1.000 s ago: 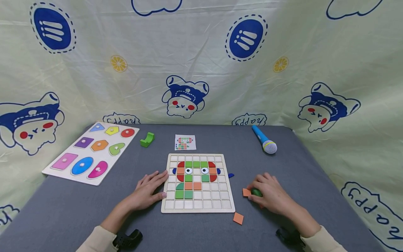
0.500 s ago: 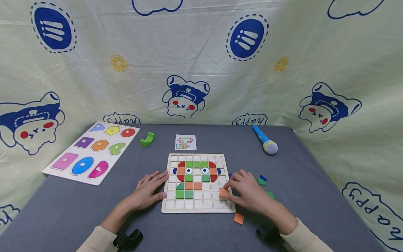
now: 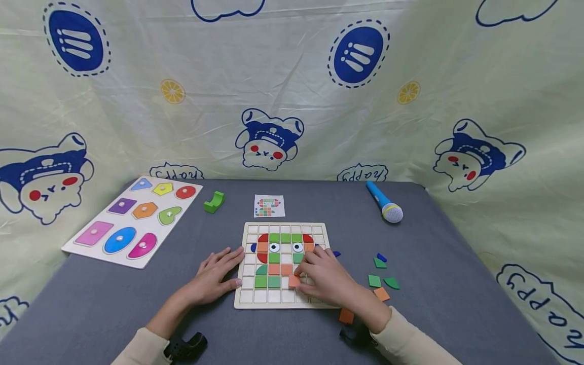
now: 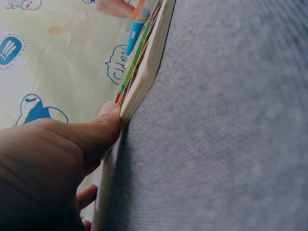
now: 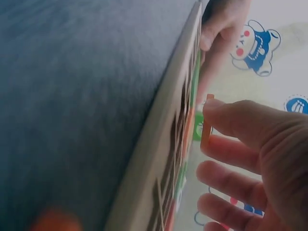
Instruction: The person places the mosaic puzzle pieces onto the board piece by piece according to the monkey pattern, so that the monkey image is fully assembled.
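Observation:
A white gridded wooden board (image 3: 287, 305) lies on the table, with red, green, orange and blue tiles and two eye pieces set in its cells. My left hand (image 3: 214, 276) rests against the board's left edge, fingers extended; its thumb (image 4: 108, 113) touches the rim in the left wrist view. Over the board's right half, my right hand (image 3: 326, 278) pinches an orange square tile (image 3: 293, 281) between thumb and finger. In the right wrist view this orange tile (image 5: 207, 127) stands just off the board's surface. The hand hides several cells on the right.
Right of the board lie loose tiles: green square (image 3: 374, 281), green rounded piece (image 3: 391, 283), orange ones (image 3: 381, 294) (image 3: 346, 316) and a blue piece (image 3: 381, 257). Behind are a picture card (image 3: 269, 206), toy microphone (image 3: 385, 204), green block (image 3: 214, 202) and shape puzzle (image 3: 98, 251).
My right hand has picked an orange tile from the loose ones on the right and carried it leftward over the board. The left hand has stayed in place.

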Tool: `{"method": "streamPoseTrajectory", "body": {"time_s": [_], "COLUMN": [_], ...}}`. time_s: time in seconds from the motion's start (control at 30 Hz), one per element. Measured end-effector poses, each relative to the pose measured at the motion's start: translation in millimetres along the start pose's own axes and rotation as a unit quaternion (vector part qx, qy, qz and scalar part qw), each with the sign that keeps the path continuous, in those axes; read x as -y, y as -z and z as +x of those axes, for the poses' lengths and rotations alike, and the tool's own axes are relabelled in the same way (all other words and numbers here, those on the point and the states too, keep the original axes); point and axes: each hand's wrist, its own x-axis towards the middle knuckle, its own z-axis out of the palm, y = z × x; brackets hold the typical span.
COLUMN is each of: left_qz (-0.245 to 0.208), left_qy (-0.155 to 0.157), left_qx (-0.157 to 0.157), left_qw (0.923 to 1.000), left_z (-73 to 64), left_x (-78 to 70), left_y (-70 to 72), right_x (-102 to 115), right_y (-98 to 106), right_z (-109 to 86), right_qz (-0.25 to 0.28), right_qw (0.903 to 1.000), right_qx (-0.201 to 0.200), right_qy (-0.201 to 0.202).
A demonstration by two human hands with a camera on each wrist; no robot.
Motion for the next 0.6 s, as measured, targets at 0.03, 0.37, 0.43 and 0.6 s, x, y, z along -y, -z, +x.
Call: {"method": "streamPoseTrajectory", "body": {"time_s": [0.03,0.37,0.43,0.6], "left_qz": [0.0,0.0,-0.001,-0.005], "left_qy": [0.0,-0.006,-0.006,-0.003], "left_qx": [0.0,-0.004,-0.004,-0.002], "left_qw": [1.0,1.0,1.0,1.0], "left_z": [0.0,-0.6,-0.6,-0.4], "left_x": [0.1,0.6,0.4,-0.1], "left_y": [-0.1,-0.3,-0.1,0.2], "right_x": [2,6,6,7], "right_y": [-1,-7,-7,-9], "right_z": [1.4,8.5,9.4,11.4], "right_qz": [-0.001,-0.015,-0.016,-0.025], "right_qw": [1.0,0.9995,0.9995,0.9992], "right_qx": [0.002,-0.013,-0.012,-0.006], "right_qy": [0.0,0.023,0.026,0.031]}}
